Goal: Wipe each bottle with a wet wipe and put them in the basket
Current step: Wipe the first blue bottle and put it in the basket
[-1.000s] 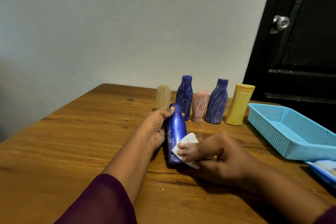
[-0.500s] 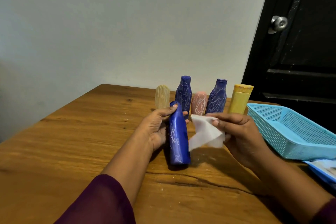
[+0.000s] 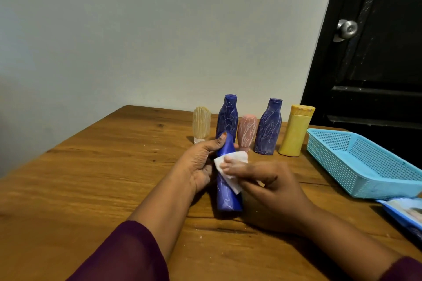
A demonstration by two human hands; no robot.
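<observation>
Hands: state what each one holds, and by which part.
The left hand grips the blue bottle around its upper body. The right hand holds a white wipe in its fingertips, against the bottle.

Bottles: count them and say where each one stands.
6. Five stand in a row at the back: cream bottle, left blue bottle, pink bottle, right blue bottle, yellow bottle. The left hand grips the front blue bottle. None shows in the basket.

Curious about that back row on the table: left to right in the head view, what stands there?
Cream bottle → first blue bottle → pink bottle → second blue bottle → yellow bottle → light blue basket.
</observation>
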